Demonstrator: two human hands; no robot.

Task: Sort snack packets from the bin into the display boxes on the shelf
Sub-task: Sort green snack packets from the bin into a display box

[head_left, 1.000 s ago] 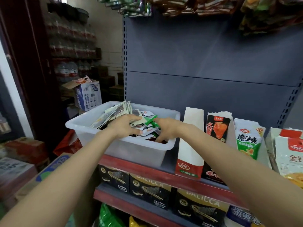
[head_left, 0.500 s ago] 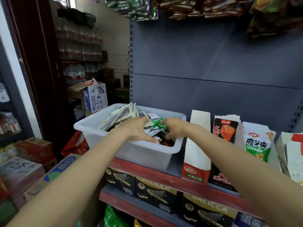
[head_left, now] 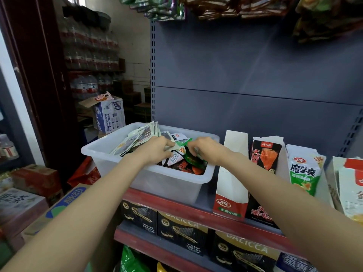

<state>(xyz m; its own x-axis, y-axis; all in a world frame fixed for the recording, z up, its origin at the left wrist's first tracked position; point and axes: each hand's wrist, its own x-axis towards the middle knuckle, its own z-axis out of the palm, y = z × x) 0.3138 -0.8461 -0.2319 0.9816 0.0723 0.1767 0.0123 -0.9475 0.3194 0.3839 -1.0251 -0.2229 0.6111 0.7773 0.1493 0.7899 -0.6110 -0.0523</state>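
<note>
Now, as seen:
Bin [head_left: 106, 154]: translucent, on the shelf [head_left: 176, 205], display boxes [head_left: 229, 173] at 3 o'clock.
Left hand [head_left: 155, 151]: pinching snack packets [head_left: 137, 138] inside the bin.
Right hand [head_left: 206, 150]: curled onto a green packet [head_left: 193, 159].

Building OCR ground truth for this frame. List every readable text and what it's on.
"DALICCA" and "wafer": black wafer boxes on the lower shelf.
"魔芋爽" and "20%": green-and-white display box.
"小腐小辣": base of the white-and-red display box.
"20%": a packet in the bin, between the left hand and right hand.
Barcodes, carton print at left, bottle labels: too small or blurred.
</note>
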